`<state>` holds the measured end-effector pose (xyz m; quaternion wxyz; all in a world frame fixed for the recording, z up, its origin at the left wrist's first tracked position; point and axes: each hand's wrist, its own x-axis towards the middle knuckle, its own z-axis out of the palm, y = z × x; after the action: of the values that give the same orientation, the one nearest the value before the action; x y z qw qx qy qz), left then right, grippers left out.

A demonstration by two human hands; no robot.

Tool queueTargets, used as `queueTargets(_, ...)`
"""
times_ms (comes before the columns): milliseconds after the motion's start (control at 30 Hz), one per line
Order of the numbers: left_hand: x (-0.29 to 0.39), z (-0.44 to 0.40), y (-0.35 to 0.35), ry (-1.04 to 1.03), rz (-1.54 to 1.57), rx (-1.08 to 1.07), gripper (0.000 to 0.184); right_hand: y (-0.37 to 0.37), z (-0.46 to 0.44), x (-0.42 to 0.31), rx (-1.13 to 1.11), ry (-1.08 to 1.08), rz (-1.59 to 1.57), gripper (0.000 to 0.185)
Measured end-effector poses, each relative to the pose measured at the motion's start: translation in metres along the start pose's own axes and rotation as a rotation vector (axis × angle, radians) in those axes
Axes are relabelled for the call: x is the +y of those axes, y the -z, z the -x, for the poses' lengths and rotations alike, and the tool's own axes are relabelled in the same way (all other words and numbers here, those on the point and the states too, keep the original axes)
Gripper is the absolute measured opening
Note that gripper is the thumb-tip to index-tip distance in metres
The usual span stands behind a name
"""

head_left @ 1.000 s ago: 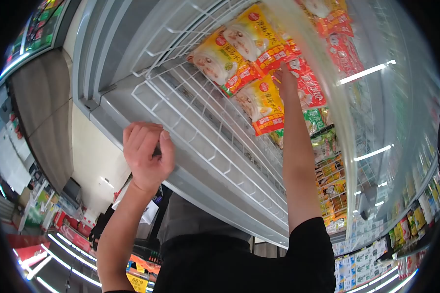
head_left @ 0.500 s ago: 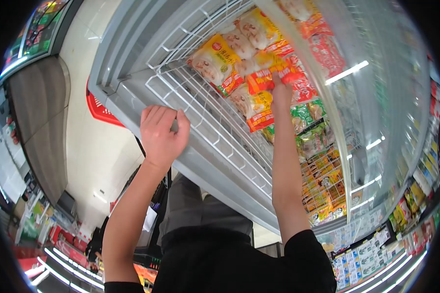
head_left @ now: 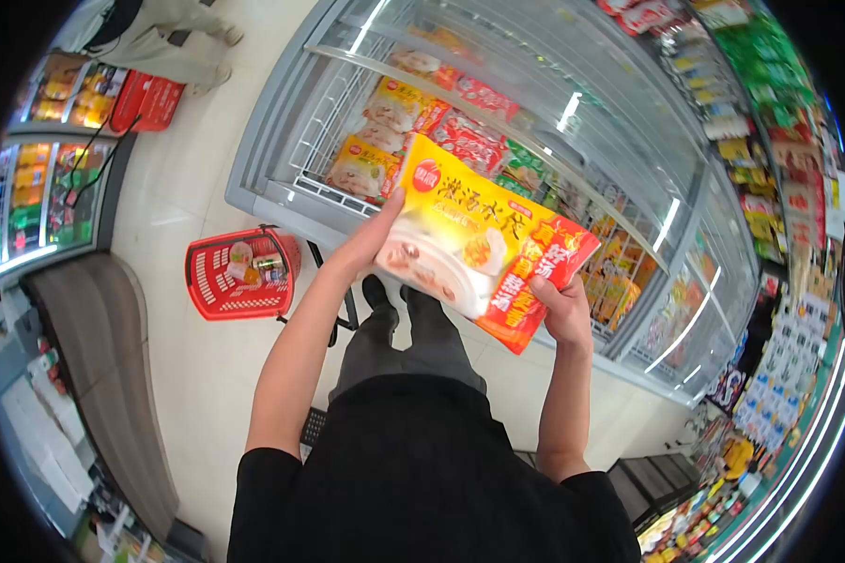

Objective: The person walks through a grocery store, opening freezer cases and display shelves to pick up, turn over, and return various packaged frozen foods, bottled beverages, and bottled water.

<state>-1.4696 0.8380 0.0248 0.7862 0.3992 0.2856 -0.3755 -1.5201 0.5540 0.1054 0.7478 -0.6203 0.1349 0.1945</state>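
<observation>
A yellow, white and red food bag (head_left: 455, 235) is held up in front of my body, its printed face toward the camera. My left hand (head_left: 376, 236) grips its left edge, with the fingers mostly hidden behind it. On the right, my right hand (head_left: 565, 305) pinches the red end, thumb on the front. Beyond the bag, the freezer (head_left: 286, 202) holds similar yellow bags (head_left: 364, 167) and red bags (head_left: 467, 141) in a white wire basket (head_left: 319, 141). A glass lid (head_left: 535, 94) lies over part of it.
A red shopping basket (head_left: 244, 305) with a few items stands on the floor left of my legs. At the upper left are a person's legs (head_left: 183, 47) beside another red basket (head_left: 160, 101). Stocked shelves (head_left: 770, 122) line the right, and a grey curved counter (head_left: 99, 366) the left.
The bag has come out of the freezer and up before my body. My left hand has left the freezer edge and taken hold of it. The view has shifted back, showing the floor basket.
</observation>
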Motion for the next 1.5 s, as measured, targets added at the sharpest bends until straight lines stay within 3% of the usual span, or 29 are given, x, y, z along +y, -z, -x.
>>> queueTargets(33, -0.004, 0.027, -0.011, -0.004, -0.02, -0.019, 0.051, 0.005, 0.018, 0.002, -0.057, 0.009, -0.106, 0.032)
queueTargets(133, -0.012, 0.082, -0.03, -0.138, 0.058, -0.245, 0.054, 0.001, 0.049, 0.02, 0.07, 0.008, -0.269, 0.029)
queueTargets(233, -0.019, 0.11, -0.037, -0.196, -0.241, -0.299, 0.048, -0.005, 0.064, 0.053, 0.125, -0.018, -0.38, 0.026)
queueTargets(300, -0.019, 0.131, -0.054, -0.288, -0.549, -0.21, 0.043, -0.011, 0.066, 0.073, 0.101, -0.067, -0.556, 0.028)
queueTargets(333, -0.023, 0.147, -0.07, -0.402, -0.599, -0.246, 0.042, -0.015, 0.067, 0.084, 0.074, -0.028, -0.675, 0.032)
queueTargets(433, -0.025, 0.165, -0.074, -0.47, -0.82, -0.234, 0.04, -0.026, 0.07, 0.108, 0.032, 0.02, -0.791, 0.034)
queueTargets(467, -0.024, 0.163, -0.065, -0.385, -0.575, -0.25, 0.036, -0.035, 0.077, 0.103, 0.078, 0.019, -0.786, 0.034)
queueTargets(500, -0.021, 0.169, -0.057, -0.386, -0.588, -0.245, 0.036, -0.041, 0.082, 0.098, 0.073, 0.023, -0.798, 0.034)
queueTargets(567, -0.011, 0.179, -0.043, -0.276, -0.528, -0.095, 0.033, -0.053, 0.086, 0.086, 0.086, -0.023, -0.631, 0.034)
queueTargets(700, -0.014, 0.192, -0.02, -0.293, -0.443, -0.063, 0.04, -0.068, 0.093, 0.075, 0.066, 0.034, -0.557, 0.031)
queueTargets(933, -0.017, 0.194, -0.006, -0.339, -0.444, -0.123, 0.036, -0.076, 0.115, 0.046, 0.141, 0.11, -0.427, 0.029)
queueTargets(1000, -0.022, 0.187, -0.001, -0.389, -0.557, 0.021, 0.031, -0.079, 0.133, 0.032, 0.125, 0.239, -0.116, 0.023)
queueTargets(1033, -0.022, 0.19, 0.002, -0.392, -0.557, 0.022, 0.031, -0.078, 0.141, 0.027, 0.122, 0.241, -0.115, 0.023)
queueTargets(1100, -0.026, 0.205, 0.002, -0.635, -0.714, -0.061, 0.028, -0.078, 0.154, 0.008, 0.048, 0.47, 0.322, 0.02)
queueTargets(1133, -0.027, 0.221, -0.003, -0.616, -0.579, -0.074, 0.024, -0.088, 0.163, -0.007, -0.006, 0.502, 0.119, 0.024)
queueTargets(1167, -0.023, 0.224, -0.006, -0.616, -0.579, -0.075, 0.024, -0.087, 0.167, -0.021, -0.006, 0.502, 0.119, 0.024)
queueTargets(1233, -0.019, 0.226, -0.007, -1.14, -0.792, -0.411, 0.025, -0.074, 0.168, -0.039, -0.339, 0.899, 0.352, 0.031)
queueTargets(1267, -0.022, 0.227, -0.01, -1.066, -0.699, -0.342, 0.027, -0.069, 0.172, -0.036, -0.315, 0.916, 0.508, 0.033)
queueTargets(1300, -0.024, 0.228, -0.013, -1.073, -0.699, -0.339, 0.027, -0.073, 0.178, -0.045, -0.32, 0.921, 0.509, 0.033)
queueTargets(1367, -0.025, 0.224, -0.02, -1.114, -0.429, -0.258, 0.027, -0.08, 0.194, -0.07, -0.42, 0.913, 0.833, 0.033)
queueTargets(1500, -0.027, 0.212, -0.009, -1.155, -0.363, -0.358, 0.022, -0.092, 0.196, -0.068, -0.349, 0.965, 0.949, 0.031)
